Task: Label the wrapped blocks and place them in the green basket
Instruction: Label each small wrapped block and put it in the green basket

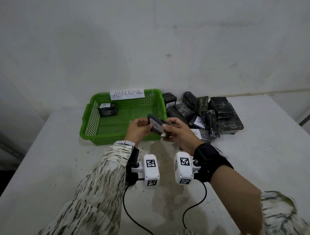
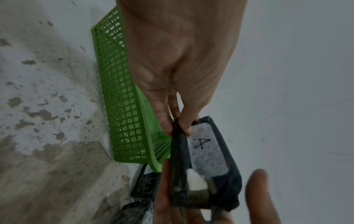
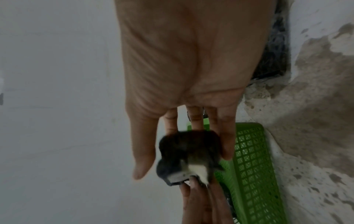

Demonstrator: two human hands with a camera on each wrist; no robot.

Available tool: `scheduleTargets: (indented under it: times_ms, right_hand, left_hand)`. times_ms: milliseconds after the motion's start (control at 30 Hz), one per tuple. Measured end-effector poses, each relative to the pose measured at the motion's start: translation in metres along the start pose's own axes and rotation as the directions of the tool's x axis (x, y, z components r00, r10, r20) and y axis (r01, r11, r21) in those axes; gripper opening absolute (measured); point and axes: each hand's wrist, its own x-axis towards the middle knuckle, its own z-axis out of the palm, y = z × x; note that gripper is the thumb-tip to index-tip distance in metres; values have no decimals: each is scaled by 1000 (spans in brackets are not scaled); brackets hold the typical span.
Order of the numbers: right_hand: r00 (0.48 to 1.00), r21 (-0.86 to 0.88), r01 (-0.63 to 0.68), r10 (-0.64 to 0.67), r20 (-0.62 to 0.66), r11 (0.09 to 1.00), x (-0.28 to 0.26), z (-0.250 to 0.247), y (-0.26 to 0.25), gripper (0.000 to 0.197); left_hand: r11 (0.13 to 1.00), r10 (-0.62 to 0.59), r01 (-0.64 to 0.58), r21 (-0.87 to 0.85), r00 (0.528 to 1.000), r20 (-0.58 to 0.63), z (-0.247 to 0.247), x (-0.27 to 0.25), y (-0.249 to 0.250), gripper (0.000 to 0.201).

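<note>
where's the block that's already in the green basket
In the head view, the wrapped block lies in the far left corner of the green basket, left of the white paper sign on the far rim, with a small white label on top.

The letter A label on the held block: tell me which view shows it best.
Left wrist view: the label faces the camera, its A sharp. The head view shows it small between both hands; in the right wrist view the block is blurred, letter unreadable.
</note>
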Motion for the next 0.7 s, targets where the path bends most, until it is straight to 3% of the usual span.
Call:
scheduleTargets:
  times_ms: [133, 333, 533, 700]
  right_hand:
    - [998, -9, -33, 34, 51, 999, 1, 0, 0, 21]
    - [999, -16, -20, 20, -28, 1000, 3, 6, 8, 48]
    - [999, -178, -23, 17, -37, 984, 2, 3, 6, 58]
    - [999, -169, -33, 27, -33, 985, 1, 1, -1, 45]
  left_hand:
    - [998, 57, -59, 38, 998, 42, -2, -4, 4, 19]
    - [988, -31, 62, -145, 978, 206, 11, -18, 11, 6]
    - [997, 31, -47, 67, 973, 227, 12, -16, 8, 29]
    - [964, 121, -174, 203, 961, 249, 11, -19, 10, 32]
